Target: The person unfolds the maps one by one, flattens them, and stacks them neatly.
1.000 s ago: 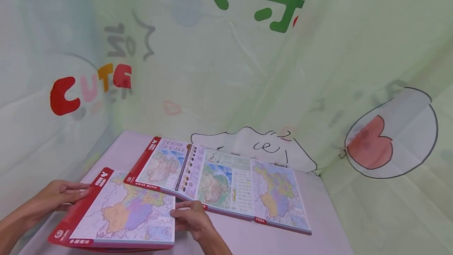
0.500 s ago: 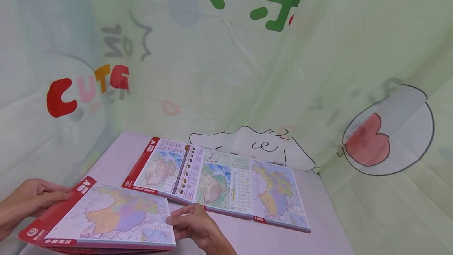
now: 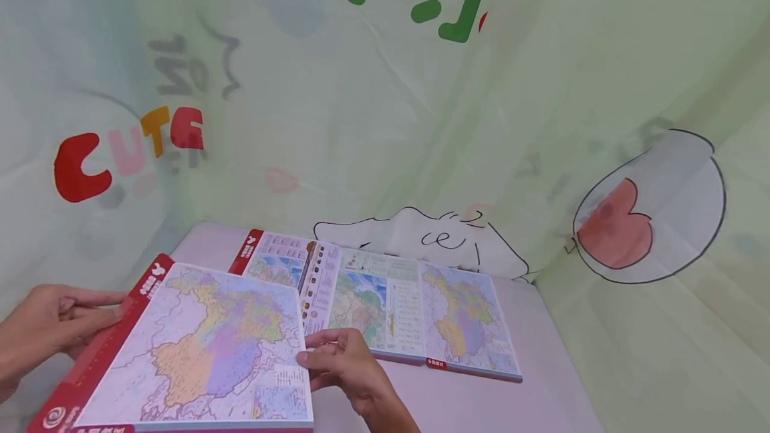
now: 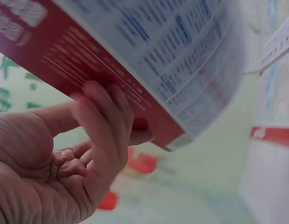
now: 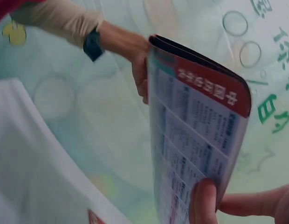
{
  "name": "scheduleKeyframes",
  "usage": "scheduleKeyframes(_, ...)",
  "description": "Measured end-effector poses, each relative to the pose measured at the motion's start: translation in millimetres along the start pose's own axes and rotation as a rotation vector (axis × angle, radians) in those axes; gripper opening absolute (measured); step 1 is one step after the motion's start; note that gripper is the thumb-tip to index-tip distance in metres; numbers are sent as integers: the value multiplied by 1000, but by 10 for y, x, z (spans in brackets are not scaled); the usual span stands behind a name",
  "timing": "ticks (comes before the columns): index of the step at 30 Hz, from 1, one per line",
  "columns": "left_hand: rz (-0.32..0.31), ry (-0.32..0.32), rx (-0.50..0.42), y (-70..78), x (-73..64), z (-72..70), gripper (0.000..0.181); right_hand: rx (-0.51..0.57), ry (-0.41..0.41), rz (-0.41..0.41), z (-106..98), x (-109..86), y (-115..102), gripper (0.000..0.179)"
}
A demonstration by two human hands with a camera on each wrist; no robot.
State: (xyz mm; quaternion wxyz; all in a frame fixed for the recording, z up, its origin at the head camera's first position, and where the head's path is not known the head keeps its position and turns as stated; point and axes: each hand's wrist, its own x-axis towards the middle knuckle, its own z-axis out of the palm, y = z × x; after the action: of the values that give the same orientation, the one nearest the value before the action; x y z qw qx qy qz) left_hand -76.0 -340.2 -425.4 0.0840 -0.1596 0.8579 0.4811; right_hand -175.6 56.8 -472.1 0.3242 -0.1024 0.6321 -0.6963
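A folded map [image 3: 222, 346] with a red border is held up at the lower left of the head view, coloured map side up. My left hand [image 3: 60, 326] pinches its red left edge between thumb and fingers. At the opposite edge, my right hand [image 3: 349, 366] pinches it with the thumb on top. From below, the left wrist view shows the map's text-covered underside [image 4: 182, 51] and red strip. In the right wrist view the folded layers [image 5: 196, 121] are seen edge-on, above the table. Behind it, a row of map sheets [image 3: 361, 306] lies flat, its left end partly covered.
At the right end of the row lies another coloured map [image 3: 469, 319]. The pale table [image 3: 457, 399] is enclosed by printed fabric walls [image 3: 337, 119] at the back and sides, close behind the row of maps.
The held map first shifted left and down, away from the flat row, then rose nearer the camera and now overlaps the row's left end. Both hands kept their grip. The head view has turned slightly.
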Motion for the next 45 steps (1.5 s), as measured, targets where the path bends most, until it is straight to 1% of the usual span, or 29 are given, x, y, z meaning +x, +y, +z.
scheduleKeyframes(1,23,9,-2,38,57,60,80,-15,16,-26,-81,30,-6,27)
scheduleKeyframes(2,61,17,4,73,118,128,80,-38,44,-52,-165,59,-18,29)
scheduleKeyframes(4,159,39,17,151,262,287,76,-99,116,-102,-344,118,-44,34)
scheduleKeyframes(7,303,73,10,276,508,535,69,-204,237,-182,-585,193,-90,40)
scheduleKeyframes(9,366,90,-5,347,672,695,66,-267,309,-228,-706,228,-112,41)
scheduleKeyframes(11,397,104,-27,393,831,845,65,-315,378,-260,-803,270,-107,41)
scheduleKeyframes(14,406,132,-36,427,1044,1044,63,-349,469,-267,-908,338,-82,39)
scheduleKeyframes(16,406,144,-42,429,1179,1151,61,-357,526,-251,-963,400,-66,38)
scheduleKeyframes(18,407,153,-44,426,1301,1241,60,-357,565,-238,-1014,466,-50,37)
scheduleKeyframes(20,407,149,-53,427,1417,1320,58,-357,596,-232,-1077,533,-22,36)
scheduleKeyframes(24,369,133,-64,430,1621,1469,57,-372,657,-235,-1224,666,63,33)
scheduleKeyframes(26,339,127,-63,425,1719,1551,56,-397,703,-236,-1291,731,114,32)
scheduleKeyframes(28,319,141,-61,424,1811,1635,54,-436,748,-232,-1356,804,172,32)
scheduleKeyframes(32,265,181,-84,420,1932,1794,49,-506,816,-209,-1436,949,276,31)
scheduleKeyframes(34,252,210,-87,402,1982,1864,46,-542,841,-216,-1457,1017,325,31)
scheduleKeyframes(38,251,256,-70,345,2076,1970,42,-606,880,-227,-1489,1140,421,33)
scheduleKeyframes(40,238,264,-70,319,2116,2000,41,-632,892,-242,-1498,1180,466,35)
scheduleKeyframes(43,215,259,-82,289,2154,2027,44,-654,917,-260,-1491,1210,509,35)
scheduleKeyframes(45,204,258,-88,268,2179,2037,45,-673,942,-250,-1482,1226,530,36)
